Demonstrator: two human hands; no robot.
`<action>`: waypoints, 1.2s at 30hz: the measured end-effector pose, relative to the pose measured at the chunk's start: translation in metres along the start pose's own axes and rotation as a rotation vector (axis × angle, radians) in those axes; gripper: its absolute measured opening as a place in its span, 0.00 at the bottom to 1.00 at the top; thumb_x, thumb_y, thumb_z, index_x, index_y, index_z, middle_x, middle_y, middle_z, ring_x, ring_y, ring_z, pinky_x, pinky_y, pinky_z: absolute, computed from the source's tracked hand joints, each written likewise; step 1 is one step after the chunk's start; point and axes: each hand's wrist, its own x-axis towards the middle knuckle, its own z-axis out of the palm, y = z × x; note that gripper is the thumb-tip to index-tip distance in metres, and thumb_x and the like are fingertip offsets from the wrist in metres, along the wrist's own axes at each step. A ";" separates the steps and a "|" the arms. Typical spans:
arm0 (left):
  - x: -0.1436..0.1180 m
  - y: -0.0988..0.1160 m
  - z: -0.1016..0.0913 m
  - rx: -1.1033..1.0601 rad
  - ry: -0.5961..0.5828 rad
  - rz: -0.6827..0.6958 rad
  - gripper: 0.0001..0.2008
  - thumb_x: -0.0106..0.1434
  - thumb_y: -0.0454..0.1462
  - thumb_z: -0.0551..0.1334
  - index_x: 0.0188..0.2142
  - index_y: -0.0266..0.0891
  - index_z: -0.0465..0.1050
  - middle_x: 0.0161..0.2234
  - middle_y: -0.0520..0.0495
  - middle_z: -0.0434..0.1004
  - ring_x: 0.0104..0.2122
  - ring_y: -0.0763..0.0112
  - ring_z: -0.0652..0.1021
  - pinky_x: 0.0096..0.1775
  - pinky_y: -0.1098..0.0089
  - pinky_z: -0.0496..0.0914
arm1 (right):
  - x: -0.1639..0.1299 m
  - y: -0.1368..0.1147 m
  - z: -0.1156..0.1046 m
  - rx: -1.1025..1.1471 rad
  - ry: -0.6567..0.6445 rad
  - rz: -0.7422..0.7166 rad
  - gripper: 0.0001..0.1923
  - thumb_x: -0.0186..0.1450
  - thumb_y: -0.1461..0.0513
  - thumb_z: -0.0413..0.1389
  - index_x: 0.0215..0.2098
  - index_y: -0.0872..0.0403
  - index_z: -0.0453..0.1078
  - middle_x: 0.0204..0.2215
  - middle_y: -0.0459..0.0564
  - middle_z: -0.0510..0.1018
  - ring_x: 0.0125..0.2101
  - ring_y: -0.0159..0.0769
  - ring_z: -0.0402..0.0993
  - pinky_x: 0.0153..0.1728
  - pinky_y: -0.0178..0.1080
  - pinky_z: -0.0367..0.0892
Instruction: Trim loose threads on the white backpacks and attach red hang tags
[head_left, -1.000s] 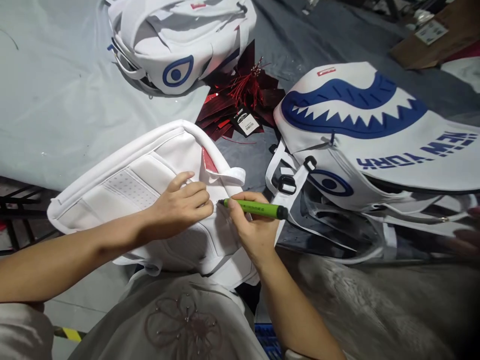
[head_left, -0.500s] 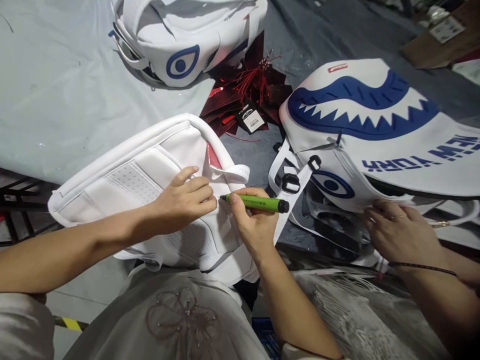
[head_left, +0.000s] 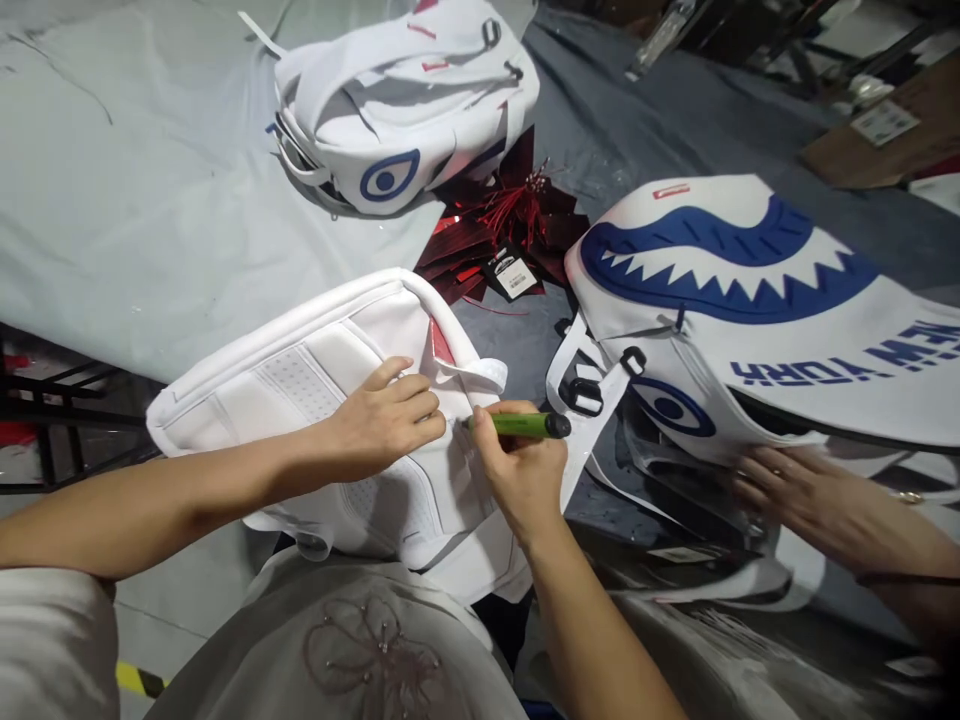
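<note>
Left hand [head_left: 390,415]: palm down, fingers curled and pressed flat on the white backpack [head_left: 300,400]; grips nothing, only pins the fabric.
Right hand [head_left: 521,470]: closed round the green pen [head_left: 517,425], thumb and fingers wrapped on the barrel.
Hands: close together, fingertips near but not touching, either side of the pen tip.
Pen: lies nearly level, tip pointing left at the backpack panel just beside the left fingertips, dark cap end pointing right; whether tip meets fabric, cannot tell.
Backpack: back panel up, resting half on the worktop [head_left: 150,220] edge and half over the lap, padded mesh patches showing, white loop [head_left: 480,375] at its upper right, red lining [head_left: 440,342] peeking beside the loop.
Lap: grey garment [head_left: 360,650] with a flower stitched in beads, directly under the backpack's lower edge.
Shark bag [head_left: 735,300]: right of the pen, white with blue toothed mouth, blue eye and blue lettering, black buckles [head_left: 581,395] on its straps facing the right hand.
Co-worker's hand [head_left: 802,500]: blurred, spread flat on the lower side of the shark bag, dark band at the wrist; well apart from the wearer's hands.
Red tags [head_left: 502,225]: heap of dark red pieces with red strings and a black-and-white label, on the worktop between the bags.
Far bag [head_left: 405,100]: white, blue eye, straps loose, beyond the red tags.
Worktop: pale sheet on the left, darker grey cloth [head_left: 637,140] on the right.
</note>
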 end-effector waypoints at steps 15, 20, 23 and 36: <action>0.079 -0.083 -0.041 0.016 -0.635 -0.281 0.44 0.53 0.47 0.72 0.65 0.41 0.58 0.55 0.36 0.71 0.53 0.45 0.69 0.50 0.53 0.68 | -0.026 -0.014 0.056 0.032 0.133 -0.419 0.12 0.71 0.65 0.51 0.50 0.51 0.70 0.38 0.52 0.78 0.44 0.42 0.73 0.46 0.47 0.70; 0.065 -0.073 -0.026 0.124 -0.639 -0.284 0.55 0.50 0.47 0.73 0.71 0.38 0.46 0.62 0.31 0.63 0.56 0.42 0.67 0.56 0.50 0.62 | -0.050 -0.019 0.059 0.077 0.065 -0.481 0.09 0.68 0.69 0.53 0.44 0.51 0.70 0.34 0.51 0.75 0.41 0.42 0.73 0.42 0.46 0.70; 0.057 -0.071 -0.030 0.124 -0.686 -0.290 0.56 0.53 0.46 0.72 0.72 0.40 0.40 0.67 0.30 0.55 0.61 0.42 0.63 0.58 0.50 0.62 | -0.046 -0.013 0.057 0.048 -0.003 -0.521 0.08 0.68 0.67 0.55 0.44 0.53 0.70 0.35 0.53 0.77 0.41 0.43 0.73 0.42 0.46 0.71; 0.042 -0.061 -0.028 0.124 -0.638 -0.169 0.58 0.54 0.42 0.73 0.73 0.45 0.36 0.72 0.32 0.40 0.66 0.41 0.57 0.58 0.37 0.59 | -0.026 -0.009 0.053 0.111 -0.022 -0.450 0.10 0.68 0.68 0.54 0.47 0.51 0.67 0.35 0.50 0.77 0.38 0.40 0.74 0.42 0.42 0.71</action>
